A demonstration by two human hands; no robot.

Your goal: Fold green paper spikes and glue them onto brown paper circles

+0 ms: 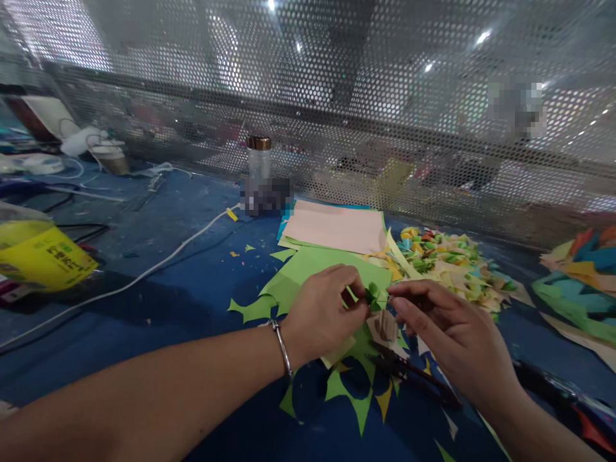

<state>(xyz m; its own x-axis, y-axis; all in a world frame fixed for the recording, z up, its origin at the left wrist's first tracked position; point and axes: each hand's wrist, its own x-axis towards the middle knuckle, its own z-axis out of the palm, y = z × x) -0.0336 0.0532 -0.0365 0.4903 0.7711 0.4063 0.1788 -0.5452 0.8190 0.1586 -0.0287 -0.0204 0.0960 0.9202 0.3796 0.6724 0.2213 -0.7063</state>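
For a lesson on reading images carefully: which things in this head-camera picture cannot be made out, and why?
- Folded green paper piece, head view: small, partly covered by fingertips of left hand and right hand; its shape is unclear.
- Scissors: handles hidden under the right hand.
- Jar: lower part blurred out.
- Yellow bag: cut by the left edge; print too small.

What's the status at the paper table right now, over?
Left hand and right hand both pinching a small green paper piece. Green sheet underneath. Scissors and scraps beside the hands.
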